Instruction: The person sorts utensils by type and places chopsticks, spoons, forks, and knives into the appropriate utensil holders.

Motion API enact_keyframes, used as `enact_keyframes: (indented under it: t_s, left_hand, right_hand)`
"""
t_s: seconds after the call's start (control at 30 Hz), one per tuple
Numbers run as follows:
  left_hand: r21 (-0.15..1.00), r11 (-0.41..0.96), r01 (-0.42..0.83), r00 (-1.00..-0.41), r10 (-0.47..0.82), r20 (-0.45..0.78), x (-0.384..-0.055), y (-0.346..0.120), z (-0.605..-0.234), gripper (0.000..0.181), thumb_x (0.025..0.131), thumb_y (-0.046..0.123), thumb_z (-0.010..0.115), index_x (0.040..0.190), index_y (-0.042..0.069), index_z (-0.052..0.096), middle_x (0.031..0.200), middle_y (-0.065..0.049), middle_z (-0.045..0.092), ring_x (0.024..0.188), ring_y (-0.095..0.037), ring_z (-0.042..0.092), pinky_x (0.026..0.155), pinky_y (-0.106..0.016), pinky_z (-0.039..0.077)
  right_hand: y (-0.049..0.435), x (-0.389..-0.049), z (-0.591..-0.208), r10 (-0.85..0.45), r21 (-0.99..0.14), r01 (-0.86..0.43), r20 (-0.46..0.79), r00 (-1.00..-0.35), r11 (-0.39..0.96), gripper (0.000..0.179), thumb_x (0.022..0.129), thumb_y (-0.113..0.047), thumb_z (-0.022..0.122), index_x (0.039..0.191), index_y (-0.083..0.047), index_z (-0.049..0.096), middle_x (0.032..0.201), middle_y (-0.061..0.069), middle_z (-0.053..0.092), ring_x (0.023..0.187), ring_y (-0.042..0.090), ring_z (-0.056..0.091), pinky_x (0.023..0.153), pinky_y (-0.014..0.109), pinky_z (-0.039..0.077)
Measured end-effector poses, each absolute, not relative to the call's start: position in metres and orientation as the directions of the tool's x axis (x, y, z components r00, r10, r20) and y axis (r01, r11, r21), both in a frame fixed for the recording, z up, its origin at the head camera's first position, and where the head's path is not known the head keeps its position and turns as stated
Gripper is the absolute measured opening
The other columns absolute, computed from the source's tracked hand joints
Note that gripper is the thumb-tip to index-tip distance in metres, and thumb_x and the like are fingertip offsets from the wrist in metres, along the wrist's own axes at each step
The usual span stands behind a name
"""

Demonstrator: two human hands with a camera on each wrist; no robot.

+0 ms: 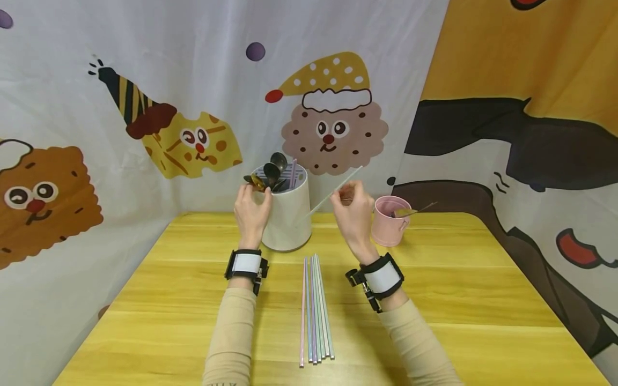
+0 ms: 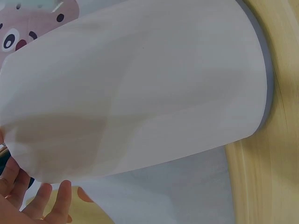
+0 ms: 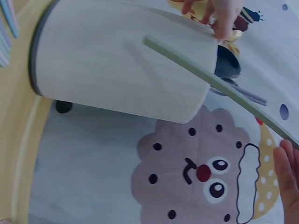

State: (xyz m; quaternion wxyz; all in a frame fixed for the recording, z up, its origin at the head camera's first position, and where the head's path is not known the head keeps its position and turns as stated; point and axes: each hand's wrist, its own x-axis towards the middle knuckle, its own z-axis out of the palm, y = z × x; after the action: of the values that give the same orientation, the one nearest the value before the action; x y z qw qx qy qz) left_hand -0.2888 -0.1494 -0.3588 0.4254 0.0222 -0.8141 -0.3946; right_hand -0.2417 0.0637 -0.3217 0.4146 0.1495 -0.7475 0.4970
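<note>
A tall white utensil holder [image 1: 289, 222] stands upright at the back of the table, with dark spoons [image 1: 272, 170] and a pinkish-purple stick [image 1: 293, 172] poking out of it. My left hand [image 1: 252, 212] holds its left rim; in the left wrist view some fingertips [image 2: 60, 200] show beside the rim, the thumb mostly hidden. Between the fingers of my right hand [image 1: 353, 212] is a pale green chopstick [image 3: 205, 77], pinched near its upper end. It slants, its lower end in front of the holder's wall. Several pastel chopsticks [image 1: 316, 311] lie side by side on the table.
Right of my right hand stands a small pink bucket [image 1: 388, 228] with a thin-handled utensil [image 1: 415, 210] leaning out. The wooden table [image 1: 463, 289] ends at a cartoon-printed cloth [image 1: 193, 64] behind the holder.
</note>
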Motion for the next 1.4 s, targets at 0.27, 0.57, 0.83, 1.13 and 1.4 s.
enact_keyframes:
  t_s: [0.27, 0.57, 0.83, 1.13, 1.4]
  left_hand:
    - [0.652, 0.694, 0.306, -0.631, -0.365, 0.685, -0.29, -0.149, -0.358, 0.032, 0.086, 0.027, 0.064, 0.097, -0.003, 0.064, 0.103, -0.019, 0.063, 0.094, -0.038, 0.062, 0.083, -0.048, 0.05]
    - [0.672, 0.679, 0.296, -0.647, -0.375, 0.664, -0.291, -0.149, -0.358, 0.033, 0.085, 0.027, 0.064, 0.099, -0.003, 0.064, 0.103, -0.018, 0.063, 0.094, -0.037, 0.062, 0.083, -0.047, 0.05]
    - [0.673, 0.68, 0.29, -0.648, -0.378, 0.661, -0.29, -0.15, -0.358, 0.033, 0.086, 0.028, 0.063, 0.099, -0.003, 0.065, 0.102, -0.017, 0.063, 0.093, -0.036, 0.062, 0.082, -0.046, 0.049]
    - [0.676, 0.679, 0.288, -0.653, -0.377, 0.657, -0.29, -0.149, -0.358, 0.033, 0.086, 0.028, 0.063, 0.099, -0.002, 0.065, 0.102, -0.017, 0.063, 0.094, -0.036, 0.062, 0.083, -0.046, 0.049]
    - [0.678, 0.677, 0.288, -0.65, -0.381, 0.657, -0.29, -0.149, -0.358, 0.033, 0.086, 0.029, 0.064, 0.099, -0.002, 0.065, 0.103, -0.017, 0.063, 0.093, -0.036, 0.062, 0.082, -0.046, 0.049]
  right_hand:
    - [0.063, -0.238, -0.304, 0.291, -0.557, -0.75, 0.829, -0.477, 0.357, 0.013, 0.085, 0.001, 0.058, 0.092, 0.01, 0.052, 0.084, 0.024, 0.068, 0.074, 0.031, 0.068, 0.069, 0.02, 0.056]
    - [0.058, -0.242, -0.296, 0.328, -0.517, -0.785, 0.848, -0.416, 0.341, 0.015, 0.087, -0.002, 0.06, 0.094, 0.01, 0.053, 0.088, 0.02, 0.068, 0.08, 0.029, 0.069, 0.07, 0.027, 0.058]
    - [0.052, -0.251, -0.287, 0.262, -0.486, -0.782, 0.873, -0.412, 0.39, 0.016, 0.088, -0.004, 0.06, 0.095, 0.009, 0.053, 0.088, 0.022, 0.067, 0.081, 0.03, 0.069, 0.07, 0.033, 0.059]
    - [0.044, -0.266, -0.274, 0.123, -0.453, -0.775, 0.886, -0.448, 0.44, 0.015, 0.09, -0.004, 0.059, 0.097, 0.009, 0.054, 0.086, 0.022, 0.066, 0.075, 0.029, 0.067, 0.069, 0.032, 0.058]
    - [0.027, -0.282, -0.272, -0.013, -0.436, -0.742, 0.858, -0.513, 0.509, 0.014, 0.091, -0.004, 0.057, 0.099, 0.008, 0.056, 0.088, 0.021, 0.067, 0.076, 0.028, 0.067, 0.067, 0.031, 0.057]
